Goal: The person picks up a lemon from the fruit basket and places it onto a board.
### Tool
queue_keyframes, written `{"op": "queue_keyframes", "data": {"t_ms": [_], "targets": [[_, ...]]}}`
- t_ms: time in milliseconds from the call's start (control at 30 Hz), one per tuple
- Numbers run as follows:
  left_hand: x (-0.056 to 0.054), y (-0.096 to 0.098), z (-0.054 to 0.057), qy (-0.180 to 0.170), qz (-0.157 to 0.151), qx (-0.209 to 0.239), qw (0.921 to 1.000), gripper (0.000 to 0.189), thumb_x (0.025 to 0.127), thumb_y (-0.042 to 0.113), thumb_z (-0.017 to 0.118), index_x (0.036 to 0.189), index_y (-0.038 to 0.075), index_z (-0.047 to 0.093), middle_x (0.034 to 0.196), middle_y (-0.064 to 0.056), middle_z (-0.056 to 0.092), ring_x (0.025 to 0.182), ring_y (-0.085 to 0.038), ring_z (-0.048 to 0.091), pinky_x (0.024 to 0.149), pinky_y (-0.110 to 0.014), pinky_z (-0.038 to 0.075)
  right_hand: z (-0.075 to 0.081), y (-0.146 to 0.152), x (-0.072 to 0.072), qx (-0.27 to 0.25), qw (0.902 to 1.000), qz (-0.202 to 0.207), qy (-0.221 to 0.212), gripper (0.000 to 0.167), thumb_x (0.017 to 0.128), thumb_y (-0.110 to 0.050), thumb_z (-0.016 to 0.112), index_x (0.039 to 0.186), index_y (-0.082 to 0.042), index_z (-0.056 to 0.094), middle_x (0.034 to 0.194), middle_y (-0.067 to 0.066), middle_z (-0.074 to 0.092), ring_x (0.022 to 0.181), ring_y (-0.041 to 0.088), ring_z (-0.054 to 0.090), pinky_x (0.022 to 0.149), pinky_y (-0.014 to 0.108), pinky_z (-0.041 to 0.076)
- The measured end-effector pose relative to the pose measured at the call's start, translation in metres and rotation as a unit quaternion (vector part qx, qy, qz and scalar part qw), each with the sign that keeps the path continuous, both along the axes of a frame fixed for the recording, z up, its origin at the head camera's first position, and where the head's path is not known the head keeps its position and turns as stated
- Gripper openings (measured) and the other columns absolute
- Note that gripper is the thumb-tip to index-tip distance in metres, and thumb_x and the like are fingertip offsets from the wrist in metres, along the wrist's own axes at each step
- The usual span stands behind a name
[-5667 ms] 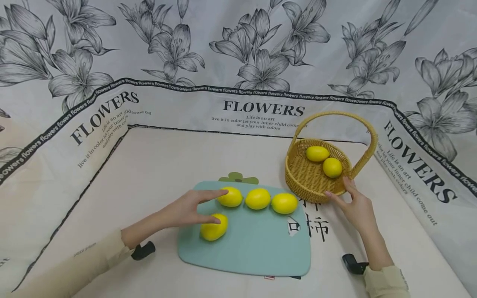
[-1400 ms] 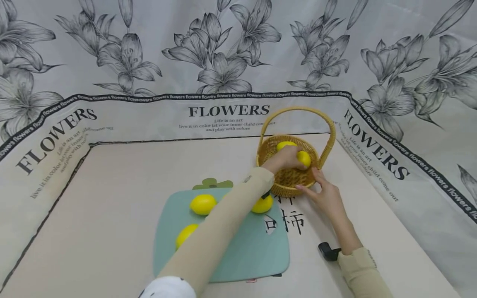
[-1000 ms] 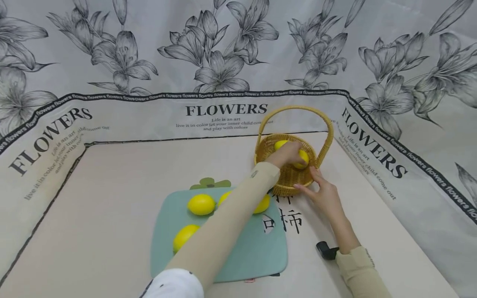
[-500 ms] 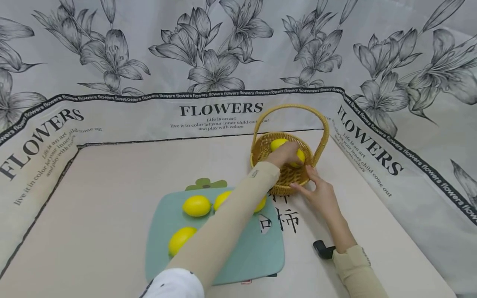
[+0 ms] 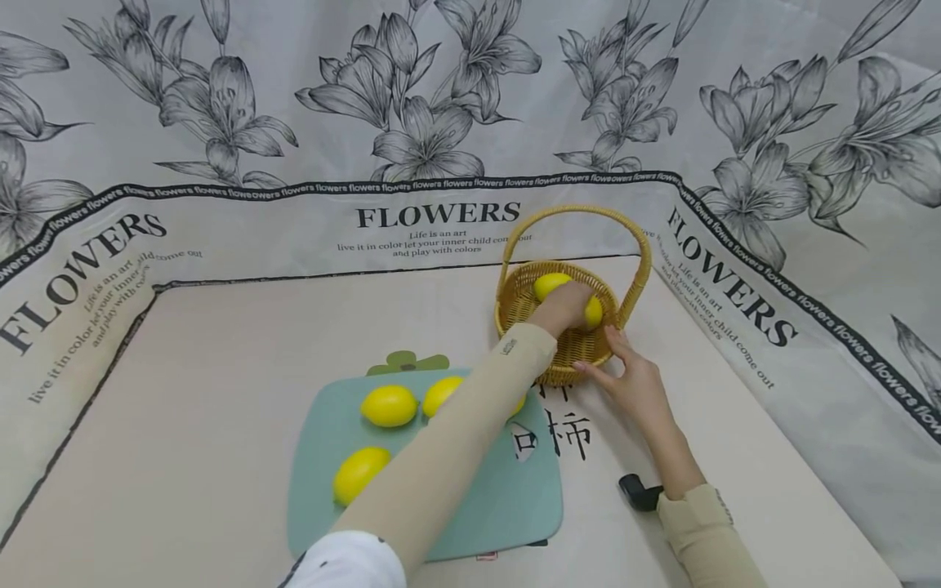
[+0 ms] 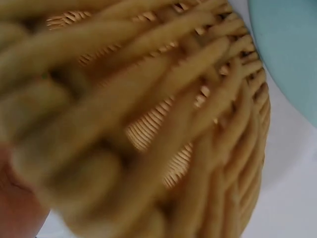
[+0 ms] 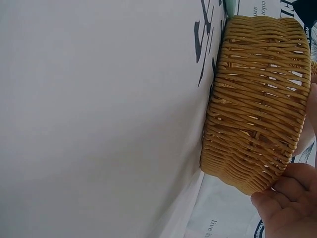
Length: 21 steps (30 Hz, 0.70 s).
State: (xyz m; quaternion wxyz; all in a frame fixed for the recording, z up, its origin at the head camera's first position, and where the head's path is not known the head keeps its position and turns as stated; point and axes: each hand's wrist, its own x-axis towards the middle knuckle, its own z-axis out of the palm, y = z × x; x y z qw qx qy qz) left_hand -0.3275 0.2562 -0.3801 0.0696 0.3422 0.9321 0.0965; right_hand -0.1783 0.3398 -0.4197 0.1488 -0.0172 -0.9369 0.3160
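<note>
A round wicker basket (image 5: 525, 306) with a tall arched handle stands behind the right side of a pale green board (image 5: 507, 506). My left hand (image 5: 564, 304) reaches inside it and holds a yellow lemon (image 5: 593, 313), its fingertips partly hidden. A second lemon (image 5: 550, 284) lies just behind that hand. With thumb and fingers, my right hand (image 5: 635, 384) grips the basket's near right rim; the right wrist view shows these fingers (image 7: 292, 198) at the woven wall. Close weave (image 6: 188, 114) fills the left wrist view.
On the board lie several more lemons: one at the front left (image 5: 362, 475), one at the back left (image 5: 390, 406), and others partly behind my left sleeve (image 5: 448, 457). Flower-printed cloth (image 5: 434, 216) stands upright around the back and sides.
Since the oldest frame, my left hand has gone from the lemons on the board into the basket, onto a lemon. The head view has shifted. Over the last half second, hardly anything moves.
</note>
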Motion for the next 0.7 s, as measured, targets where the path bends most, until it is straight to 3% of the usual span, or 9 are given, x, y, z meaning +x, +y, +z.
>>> {"op": "queue_keyframes", "data": {"t_ms": [233, 500, 700], "targets": [[0.0033, 0.0014, -0.0009, -0.027, 0.013, 0.019, 0.9994, 0.068, 0.086, 0.027, 0.075, 0.145, 0.017, 0.042, 0.136, 0.003, 0.053, 0.120, -0.010, 0.050, 0.101, -0.021, 0.038, 0.0002, 0.0005, -0.0001, -0.003, 1.0000, -0.001, -0.006, 0.085, 0.085, -0.039, 0.073, 0.145, 0.006, 0.033, 0.151, 0.021, 0.030, 0.140, 0.038, 0.024, 0.110, 0.051, 0.027], [-0.0005, -0.0041, -0.0019, -0.041, 0.016, 0.026, 0.9987, 0.051, 0.086, 0.025, 0.076, 0.131, 0.014, 0.056, 0.119, 0.002, 0.060, 0.101, -0.009, 0.054, 0.089, -0.021, 0.045, 0.0001, 0.0008, -0.0012, 0.004, 1.0000, -0.004, 0.002, 0.084, 0.084, -0.038, 0.074, 0.144, 0.007, 0.035, 0.150, 0.021, 0.031, 0.139, 0.040, 0.026, 0.109, 0.052, 0.028], [-0.0053, -0.0075, -0.0065, -0.046, -0.003, 0.022, 0.9987, 0.053, 0.086, 0.028, 0.074, 0.133, 0.013, 0.054, 0.117, 0.002, 0.059, 0.099, -0.009, 0.054, 0.084, -0.021, 0.045, -0.0008, 0.0015, -0.0010, 0.007, 1.0000, -0.003, -0.005, 0.084, 0.085, -0.039, 0.073, 0.144, 0.006, 0.034, 0.150, 0.021, 0.030, 0.139, 0.039, 0.026, 0.109, 0.053, 0.028]]}}
